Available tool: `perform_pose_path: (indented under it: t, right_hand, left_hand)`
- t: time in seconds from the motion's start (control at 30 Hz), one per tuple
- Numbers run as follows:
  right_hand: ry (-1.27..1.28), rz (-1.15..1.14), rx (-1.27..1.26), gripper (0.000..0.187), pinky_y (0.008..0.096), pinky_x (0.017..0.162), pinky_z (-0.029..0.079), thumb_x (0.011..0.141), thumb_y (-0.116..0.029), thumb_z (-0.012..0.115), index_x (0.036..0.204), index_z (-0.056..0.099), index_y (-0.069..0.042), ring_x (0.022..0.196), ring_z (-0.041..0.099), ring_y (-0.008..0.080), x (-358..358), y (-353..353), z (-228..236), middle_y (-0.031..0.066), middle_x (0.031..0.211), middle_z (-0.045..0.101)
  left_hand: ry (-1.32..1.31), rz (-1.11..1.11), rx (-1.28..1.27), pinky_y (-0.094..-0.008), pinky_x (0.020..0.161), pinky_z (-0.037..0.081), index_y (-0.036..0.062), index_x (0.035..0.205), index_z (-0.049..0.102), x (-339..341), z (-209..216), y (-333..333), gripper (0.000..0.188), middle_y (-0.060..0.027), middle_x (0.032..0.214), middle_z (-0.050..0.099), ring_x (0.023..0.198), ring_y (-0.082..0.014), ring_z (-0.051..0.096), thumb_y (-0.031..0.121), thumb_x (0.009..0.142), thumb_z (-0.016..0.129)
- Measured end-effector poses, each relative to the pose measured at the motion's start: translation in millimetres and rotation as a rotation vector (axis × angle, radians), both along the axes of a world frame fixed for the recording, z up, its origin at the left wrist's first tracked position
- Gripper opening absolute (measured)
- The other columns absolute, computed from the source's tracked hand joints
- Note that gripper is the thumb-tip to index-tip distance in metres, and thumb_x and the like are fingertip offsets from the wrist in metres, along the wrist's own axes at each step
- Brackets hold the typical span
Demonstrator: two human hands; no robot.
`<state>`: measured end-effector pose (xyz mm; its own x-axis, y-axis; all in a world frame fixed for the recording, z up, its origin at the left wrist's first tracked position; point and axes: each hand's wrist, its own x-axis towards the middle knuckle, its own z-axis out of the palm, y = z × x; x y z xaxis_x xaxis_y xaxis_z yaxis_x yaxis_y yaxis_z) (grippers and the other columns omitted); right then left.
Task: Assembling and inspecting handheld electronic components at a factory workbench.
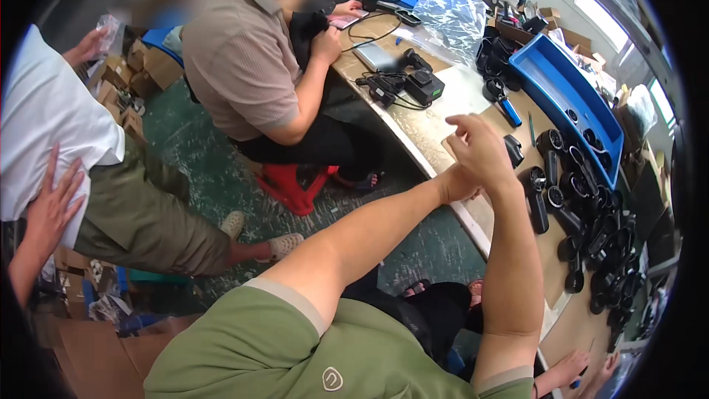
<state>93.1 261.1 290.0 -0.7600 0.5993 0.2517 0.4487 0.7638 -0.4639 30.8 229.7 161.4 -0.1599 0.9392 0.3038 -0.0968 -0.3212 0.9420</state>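
My right hand is raised over the near edge of the workbench, its fingers curled inward. Whatever it may grip is too small or too hidden to make out. Just below it, close to the right wrist, is my left hand, with its fingers mostly covered by the right hand and forearm. A rounded black plastic part shows right beside my right hand. Farther along the bench lies a black handheld piece with a round head and a blue handle.
Many black ring-headed housings cover the bench's right side, beside a long blue tray. A black charger with cables lies ahead. A seated co-worker on a red stool and a standing person are to the left.
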Motion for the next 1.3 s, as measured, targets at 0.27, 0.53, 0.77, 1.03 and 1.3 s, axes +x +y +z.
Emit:
perform_pose_path:
  t: [0.27,0.53,0.77,1.03,1.3]
  right_hand:
    - [-0.242,0.004,0.154,0.067,0.0440,0.108,0.053,0.087,-0.026,0.081,0.148,0.062,-0.005,0.124,0.067,0.0378,-119,72,1,0.0209,0.137,0.070]
    - [-0.436,-0.023,0.087,0.105,0.0485,0.118,0.047,0.081,-0.026,0.087,0.170,0.032,-0.011,0.139,0.059,0.0445,-188,96,-21,0.0320,0.151,0.059]
    - [-0.551,-0.073,-0.165,0.107,0.0519,0.122,0.044,0.081,-0.018,0.086,0.172,0.030,-0.019,0.143,0.055,0.0460,-193,115,-11,0.0282,0.156,0.057]
    - [-0.668,0.104,0.046,0.101,0.0567,0.127,0.040,0.078,-0.008,0.085,0.167,0.041,-0.026,0.152,0.046,0.0442,-196,127,8,0.0157,0.169,0.043]
    - [-0.810,0.181,0.103,0.089,0.0577,0.128,0.040,0.076,-0.016,0.092,0.157,0.055,-0.025,0.153,0.044,0.0426,-215,131,27,0.0121,0.175,0.032]
  left_hand:
    - [-0.199,-0.244,-0.333,-0.0321,0.057,0.048,0.0033,0.107,0.069,-18,30,-11,0.020,-0.0099,0.085,0.069,0.063,-0.0160,0.057,0.020,0.102,0.060]
    - [-0.120,-0.198,-0.024,-0.0415,0.088,0.057,-0.0023,0.116,0.072,-10,-3,5,0.027,-0.0183,0.110,0.078,0.095,-0.0293,0.070,0.017,0.099,0.062]
    - [-0.231,-0.333,-0.241,-0.0434,0.090,0.056,-0.0026,0.129,0.064,-25,16,0,0.034,-0.0206,0.119,0.075,0.099,-0.0350,0.070,0.014,0.100,0.059]
    - [-0.239,-0.274,-0.200,-0.0488,0.096,0.055,-0.0066,0.124,0.062,-7,0,10,0.032,-0.0300,0.121,0.073,0.105,-0.0453,0.069,0.011,0.097,0.059]
    - [-0.254,-0.312,-0.183,-0.0473,0.093,0.055,-0.0069,0.121,0.062,-10,2,8,0.031,-0.0290,0.116,0.073,0.101,-0.0430,0.069,0.011,0.097,0.058]
